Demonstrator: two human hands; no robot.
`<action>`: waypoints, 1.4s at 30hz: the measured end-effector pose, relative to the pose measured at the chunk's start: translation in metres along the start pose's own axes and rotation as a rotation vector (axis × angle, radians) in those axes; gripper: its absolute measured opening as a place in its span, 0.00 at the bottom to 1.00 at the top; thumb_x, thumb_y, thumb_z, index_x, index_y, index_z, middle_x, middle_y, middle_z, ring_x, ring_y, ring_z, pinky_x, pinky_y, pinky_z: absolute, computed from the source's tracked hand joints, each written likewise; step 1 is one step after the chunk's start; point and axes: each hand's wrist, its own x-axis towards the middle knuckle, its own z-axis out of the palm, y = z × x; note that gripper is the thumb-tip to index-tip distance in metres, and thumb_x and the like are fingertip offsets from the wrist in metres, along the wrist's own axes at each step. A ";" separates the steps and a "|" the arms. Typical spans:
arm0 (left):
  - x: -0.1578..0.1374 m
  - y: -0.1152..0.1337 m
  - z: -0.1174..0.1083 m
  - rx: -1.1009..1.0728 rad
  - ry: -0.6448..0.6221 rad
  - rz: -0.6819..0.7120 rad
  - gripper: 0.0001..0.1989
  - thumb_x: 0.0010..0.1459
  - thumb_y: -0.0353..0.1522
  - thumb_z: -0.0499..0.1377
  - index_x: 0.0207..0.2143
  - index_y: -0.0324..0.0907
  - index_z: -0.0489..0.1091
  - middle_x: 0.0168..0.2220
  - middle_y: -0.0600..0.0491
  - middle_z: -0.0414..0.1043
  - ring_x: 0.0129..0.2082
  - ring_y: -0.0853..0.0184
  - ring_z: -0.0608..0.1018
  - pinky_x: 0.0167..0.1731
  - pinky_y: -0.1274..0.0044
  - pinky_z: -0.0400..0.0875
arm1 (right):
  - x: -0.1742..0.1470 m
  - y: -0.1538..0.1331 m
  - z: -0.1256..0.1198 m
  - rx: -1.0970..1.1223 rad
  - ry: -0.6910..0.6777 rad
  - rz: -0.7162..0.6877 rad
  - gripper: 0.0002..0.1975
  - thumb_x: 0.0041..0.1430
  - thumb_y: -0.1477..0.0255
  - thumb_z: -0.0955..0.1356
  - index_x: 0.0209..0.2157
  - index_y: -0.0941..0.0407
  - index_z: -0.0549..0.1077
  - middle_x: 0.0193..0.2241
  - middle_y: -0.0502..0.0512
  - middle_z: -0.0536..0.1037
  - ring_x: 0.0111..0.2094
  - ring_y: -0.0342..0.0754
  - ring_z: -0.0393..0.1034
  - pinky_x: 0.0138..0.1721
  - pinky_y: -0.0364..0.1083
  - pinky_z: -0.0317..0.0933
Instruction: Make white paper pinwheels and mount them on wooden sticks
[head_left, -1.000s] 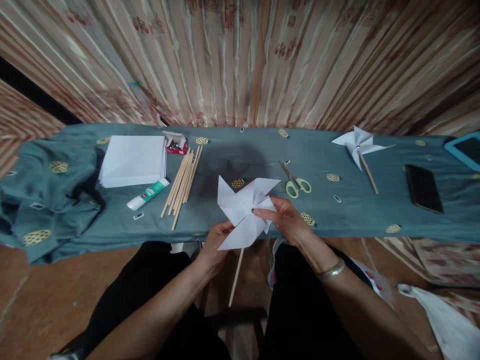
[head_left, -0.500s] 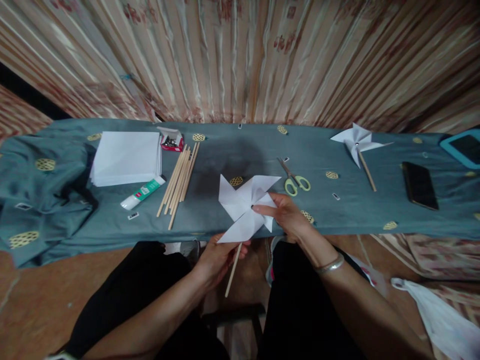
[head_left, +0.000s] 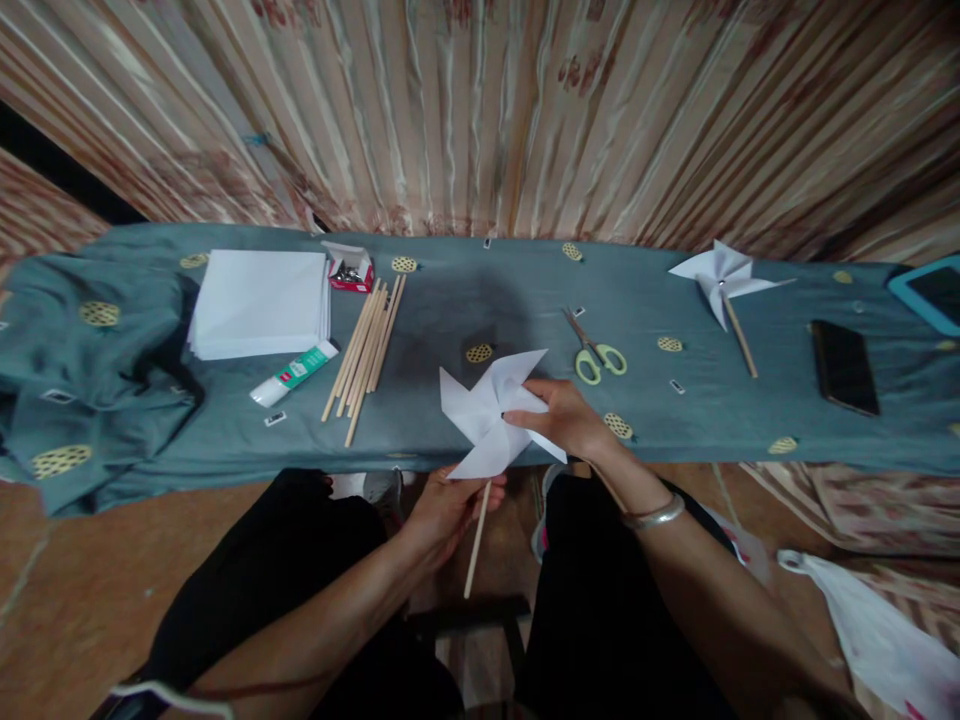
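A white paper pinwheel (head_left: 484,415) is held over the table's front edge, its blades facing up. Its thin wooden stick (head_left: 477,545) points down toward my lap. My left hand (head_left: 450,510) is closed around the stick just below the blades; part of its fingers is hidden behind the paper. With my right hand (head_left: 559,415) I grip the pinwheel at its right side, the thumb at the dark pin in the centre and the fingers on a blade. Green-handled scissors (head_left: 595,355) lie on the cloth just beyond my right hand.
On the cloth-covered table (head_left: 525,300) lie stacked white paper (head_left: 259,305), a red box of pins (head_left: 350,268), several wooden sticks (head_left: 364,350) and a glue stick (head_left: 294,373). A second pinwheel (head_left: 724,278), a black phone (head_left: 845,367) and a blue-framed device (head_left: 930,293) are at the right.
The pinwheel's blades have turned slightly under my right hand, and its stick stands more upright. My left hand keeps its hold. The whole view has shifted a little.
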 end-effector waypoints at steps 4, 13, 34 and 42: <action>0.004 -0.003 0.001 -0.012 -0.002 -0.001 0.13 0.58 0.16 0.56 0.23 0.29 0.75 0.21 0.48 0.77 0.16 0.74 0.76 0.20 0.86 0.74 | 0.005 -0.002 -0.003 -0.057 -0.053 0.014 0.12 0.45 0.66 0.70 0.31 0.59 0.78 0.26 0.51 0.77 0.29 0.47 0.68 0.27 0.41 0.56; 0.004 -0.003 0.002 0.015 -0.055 -0.019 0.08 0.59 0.17 0.56 0.30 0.28 0.75 0.25 0.46 0.79 0.21 0.70 0.80 0.24 0.83 0.77 | 0.014 -0.016 -0.010 -0.309 -0.153 0.029 0.10 0.46 0.65 0.71 0.25 0.59 0.77 0.20 0.46 0.70 0.25 0.42 0.64 0.25 0.40 0.50; 0.007 -0.007 0.004 0.104 -0.155 -0.018 0.06 0.58 0.22 0.58 0.31 0.31 0.75 0.23 0.51 0.74 0.21 0.69 0.78 0.28 0.78 0.74 | 0.031 -0.021 -0.019 -0.324 -0.299 0.028 0.06 0.45 0.72 0.73 0.23 0.59 0.74 0.21 0.46 0.69 0.26 0.41 0.61 0.28 0.41 0.53; 0.007 -0.005 0.004 0.110 -0.185 -0.018 0.06 0.58 0.22 0.58 0.30 0.31 0.75 0.21 0.53 0.72 0.19 0.71 0.77 0.25 0.80 0.72 | 0.030 -0.015 -0.018 -0.289 -0.314 0.001 0.07 0.47 0.72 0.72 0.29 0.61 0.78 0.27 0.50 0.77 0.31 0.45 0.69 0.32 0.41 0.59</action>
